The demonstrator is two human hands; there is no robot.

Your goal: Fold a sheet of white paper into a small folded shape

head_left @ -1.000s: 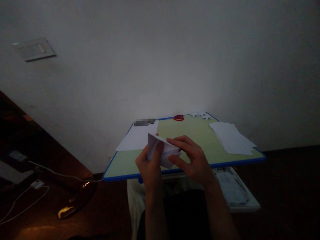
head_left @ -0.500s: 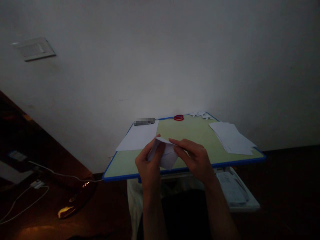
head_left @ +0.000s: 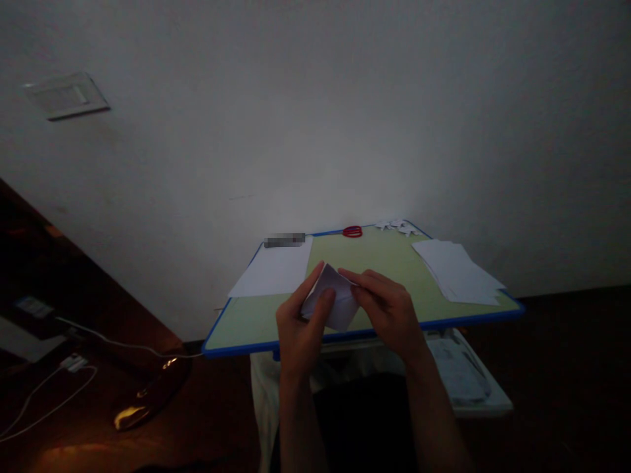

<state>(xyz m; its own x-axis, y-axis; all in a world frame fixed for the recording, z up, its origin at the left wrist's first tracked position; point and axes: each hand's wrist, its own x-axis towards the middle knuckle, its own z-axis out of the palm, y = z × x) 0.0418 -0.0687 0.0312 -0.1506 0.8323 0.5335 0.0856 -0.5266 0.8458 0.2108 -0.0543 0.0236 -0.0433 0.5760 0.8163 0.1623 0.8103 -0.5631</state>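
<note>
A small folded piece of white paper [head_left: 344, 312] is held up between both hands above the table's near edge. My left hand [head_left: 300, 325] grips its left side, thumb on the near face and fingers behind. At the paper's right edge, my right hand [head_left: 389, 309] pinches it between thumb and fingertips. The exact folds are hard to make out in the dim light.
On the green, blue-rimmed table [head_left: 246, 328] lie white sheets [head_left: 276, 269] at left and a stack of paper [head_left: 458, 269] at right. Red-handled scissors [head_left: 351, 231] and small folded paper pieces [head_left: 397, 226] are along the back. An open drawer [head_left: 473, 387] juts out below.
Both hands and the paper have shifted slightly right. My left thumb has slid across the paper's near face, which is turned more toward me.
</note>
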